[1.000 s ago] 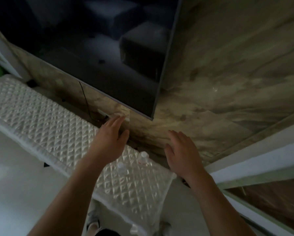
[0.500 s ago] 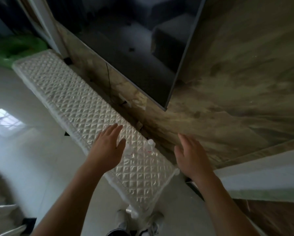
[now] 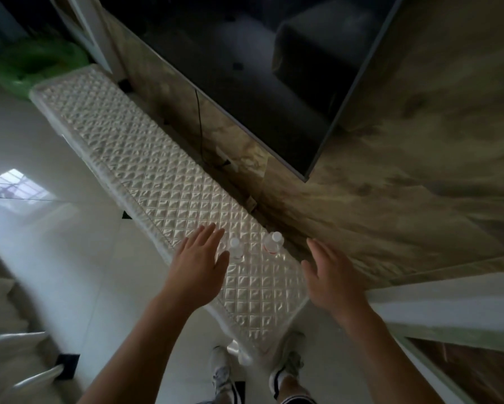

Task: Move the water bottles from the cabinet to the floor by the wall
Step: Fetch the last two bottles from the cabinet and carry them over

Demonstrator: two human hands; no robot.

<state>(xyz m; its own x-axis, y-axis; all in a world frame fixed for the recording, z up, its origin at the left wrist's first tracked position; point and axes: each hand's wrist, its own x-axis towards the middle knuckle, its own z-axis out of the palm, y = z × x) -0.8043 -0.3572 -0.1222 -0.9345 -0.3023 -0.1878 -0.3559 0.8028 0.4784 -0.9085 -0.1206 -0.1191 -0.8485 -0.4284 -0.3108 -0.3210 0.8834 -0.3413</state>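
— Bottles first: where did they stand from the hands?

— Two water bottles stood upright on the quilted cabinet top (image 3: 163, 176), long axes vertical, caps up. The near bottle (image 3: 235, 248) sat just at two o'clock of the left hand (image 3: 199, 262), almost touching its thumb. The far bottle (image 3: 273, 243) lay at ten o'clock of the right hand (image 3: 331, 277), a little apart.

— Fingers?

— Both hands flat, fingers spread apart, holding nothing.

— Any writing?

— A red band showed on the far bottle; nothing was readable
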